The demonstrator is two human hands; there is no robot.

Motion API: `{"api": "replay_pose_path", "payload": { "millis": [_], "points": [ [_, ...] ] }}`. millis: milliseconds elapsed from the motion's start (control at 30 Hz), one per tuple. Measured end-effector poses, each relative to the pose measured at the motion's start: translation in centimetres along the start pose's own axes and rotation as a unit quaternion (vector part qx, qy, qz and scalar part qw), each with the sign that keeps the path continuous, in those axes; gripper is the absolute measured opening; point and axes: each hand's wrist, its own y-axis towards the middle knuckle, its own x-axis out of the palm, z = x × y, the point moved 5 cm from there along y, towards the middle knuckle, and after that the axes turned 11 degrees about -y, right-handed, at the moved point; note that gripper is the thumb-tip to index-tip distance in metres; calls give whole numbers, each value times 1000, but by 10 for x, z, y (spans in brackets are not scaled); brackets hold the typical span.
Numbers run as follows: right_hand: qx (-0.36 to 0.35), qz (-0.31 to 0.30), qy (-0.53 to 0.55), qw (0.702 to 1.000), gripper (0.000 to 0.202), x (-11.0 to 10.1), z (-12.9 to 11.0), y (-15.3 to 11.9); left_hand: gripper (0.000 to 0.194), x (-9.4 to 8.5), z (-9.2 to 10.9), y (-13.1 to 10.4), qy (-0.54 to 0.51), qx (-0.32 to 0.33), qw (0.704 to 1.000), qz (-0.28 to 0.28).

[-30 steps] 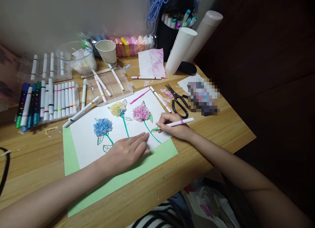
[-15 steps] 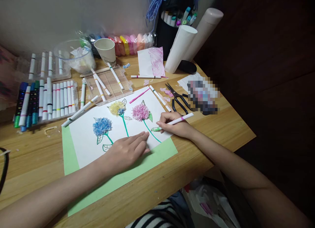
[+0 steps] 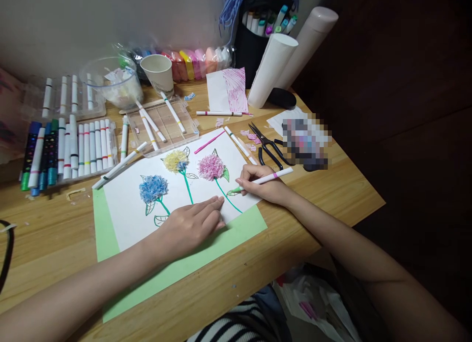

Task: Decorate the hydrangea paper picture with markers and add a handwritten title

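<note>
I take the white paper (image 3: 125, 204) as a clock, with twelve toward the wall and six toward the person. It lies over a green sheet (image 3: 250, 224) on the wooden surface (image 3: 332, 184). At three, the right hand (image 3: 263, 183) is pinching a white marker (image 3: 278, 174) between thumb and fingers, and the green tip is at a small leaf outline (image 3: 233, 192) beside the curved stem (image 3: 224, 196). At about five, the left hand (image 3: 195, 223) lies flat on the paper, palm down, its fingers straight and close together. The blue flower (image 3: 154, 188) is at nine, the yellow flower (image 3: 174, 161) near twelve, the pink flower (image 3: 211, 167) between one and two. Black scissors (image 3: 266, 141) rest open at two, off the paper; a paper cup (image 3: 158, 74) stands far near twelve.
</note>
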Motion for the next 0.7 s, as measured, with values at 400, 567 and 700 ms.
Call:
{"api": "replay_pose_path", "payload": {
  "millis": [400,567,700],
  "points": [
    [-2,-2,2,1000,27,-1,-1,0,21,0,1,-1,5,2,1000,3],
    [4,-12,0,1000,27,-1,-3,1,20,0,1,-2,5,-1,1000,0],
    [5,4,-3,1000,26,-3,-2,1,19,1,1,-3,7,-1,1000,-1]
  ]
}}
